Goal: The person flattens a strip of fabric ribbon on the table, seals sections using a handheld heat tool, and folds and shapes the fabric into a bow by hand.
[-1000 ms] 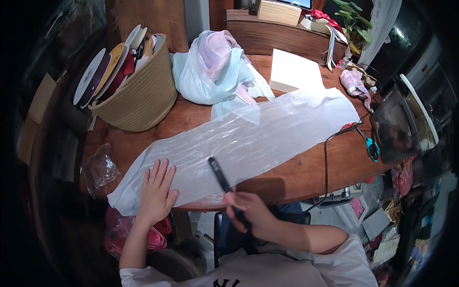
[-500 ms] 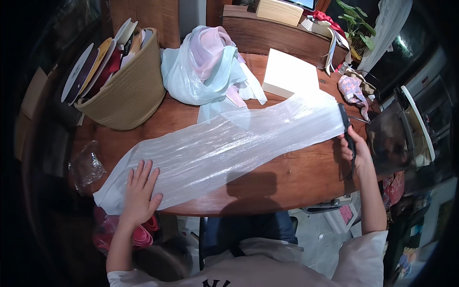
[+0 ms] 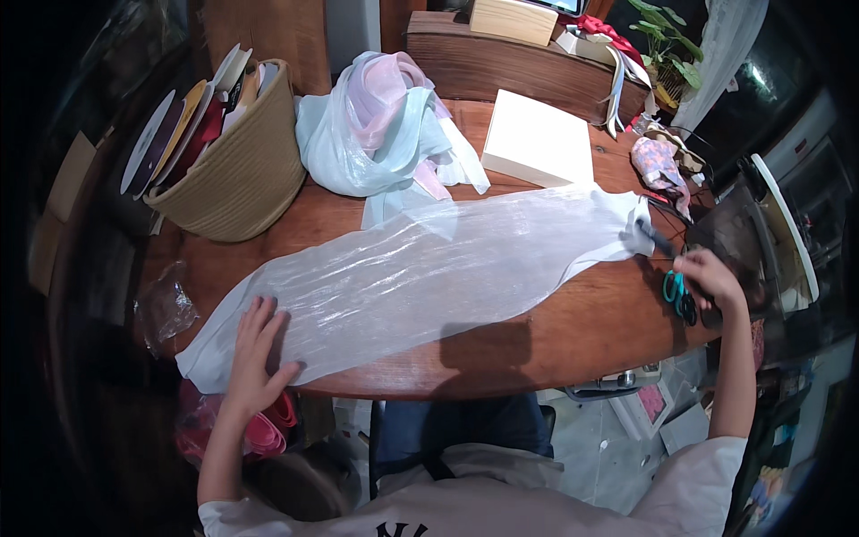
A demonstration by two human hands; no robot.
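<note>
A long, shiny, sheer white cloth [image 3: 420,277] lies slantwise across the wooden table, its right end gathered and raised a little. My left hand [image 3: 257,358] rests flat on the cloth's left part, fingers stretched out and thumb apart. On the right, my right hand [image 3: 711,276] is closed round a slim black hand tool [image 3: 660,240]. The tool's far end meets the gathered end of the cloth; motion blurs it, so its exact kind does not show. Beneath that hand lie scissors with turquoise handles [image 3: 673,286].
A woven basket [image 3: 234,166] of ribbon spools stands at the left. Beside it sits a heap of pale blue and pink sheer cloth [image 3: 376,134]. A white box [image 3: 539,139] lies behind the white cloth. Crumpled clear plastic [image 3: 167,304] is at the left; a dark bin [image 3: 738,242] stands right.
My right hand has moved right with the black tool, which has tilted. The cloth's right end has gone from flat to bunched. Scissors have come into sight. My left hand stays nearly in place.
</note>
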